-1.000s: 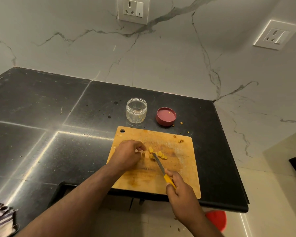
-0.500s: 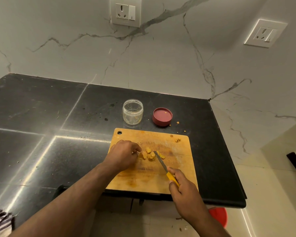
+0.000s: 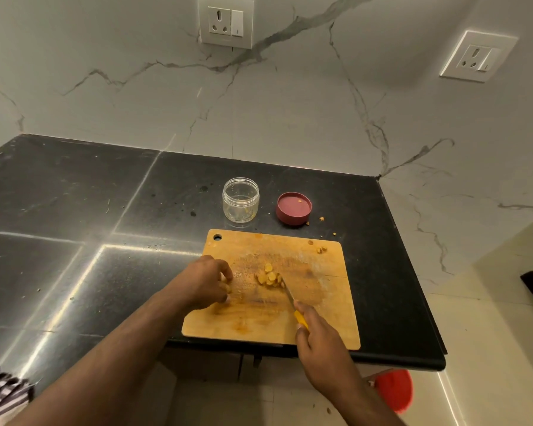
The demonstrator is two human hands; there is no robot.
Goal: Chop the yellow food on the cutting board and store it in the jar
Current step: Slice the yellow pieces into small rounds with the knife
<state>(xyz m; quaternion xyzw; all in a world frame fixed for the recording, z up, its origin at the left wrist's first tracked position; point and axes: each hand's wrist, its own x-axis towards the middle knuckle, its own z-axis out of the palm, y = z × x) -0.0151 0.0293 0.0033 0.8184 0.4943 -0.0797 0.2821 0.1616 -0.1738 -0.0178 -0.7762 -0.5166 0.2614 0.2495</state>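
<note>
A wooden cutting board [image 3: 326, 321] lies at the front edge of the black counter. Several yellow food slices [image 3: 270, 276] sit in a small heap near its middle. My right hand [image 3: 320, 339] grips a yellow-handled knife [image 3: 290, 298] whose blade tip touches the heap's right side. My left hand [image 3: 208, 281] rests on the board left of the heap, a gap apart, fingers curled; what they hold, if anything, is hidden. Behind the board stands a clear jar [image 3: 240, 199] without its lid, and its dark red lid [image 3: 293, 208] lies upside down to the right.
A few yellow scraps [image 3: 321, 249] lie at the board's far right corner and on the black counter [image 3: 74, 241] near the lid. A marble wall with two sockets rises behind. A red object [image 3: 394, 390] sits on the floor below; striped cloth [image 3: 0, 395] shows lower left.
My left hand has drawn back to the left, away from the slices. The knife has pushed the slices into a tighter heap. The camera view has shifted slightly.
</note>
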